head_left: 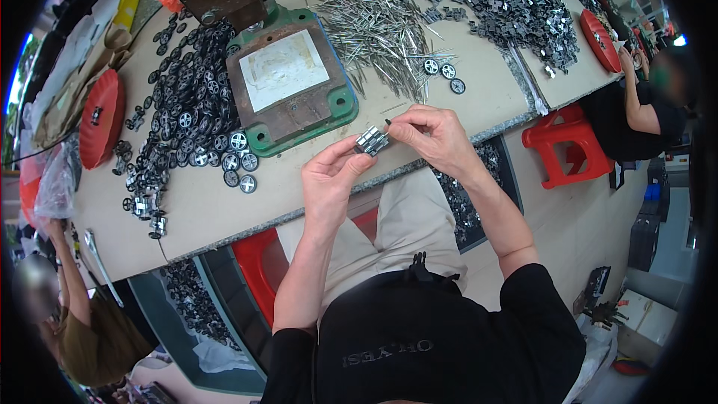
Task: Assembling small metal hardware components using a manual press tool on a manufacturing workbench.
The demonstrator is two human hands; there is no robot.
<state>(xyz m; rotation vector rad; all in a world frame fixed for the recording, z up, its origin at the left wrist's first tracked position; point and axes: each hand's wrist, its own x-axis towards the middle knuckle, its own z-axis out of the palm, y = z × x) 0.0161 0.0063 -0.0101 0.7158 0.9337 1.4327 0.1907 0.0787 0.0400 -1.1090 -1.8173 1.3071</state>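
My left hand pinches a small silver-and-black toy car chassis between thumb and fingers, just off the table's front edge. Close beside it, on the right, my right hand has its thumb and forefinger pressed together. A tiny dark piece shows at those fingertips; its kind is too small to make out. Beyond my hands stands a green press base with a pale plate on top. Left of it lies a heap of black wheels with silver spokes.
Thin metal pins and a pile of dark chassis parts cover the far table. Three loose wheels lie near the pins. Red dishes sit at both sides. A red stool and other people flank me; bins of parts stand below.
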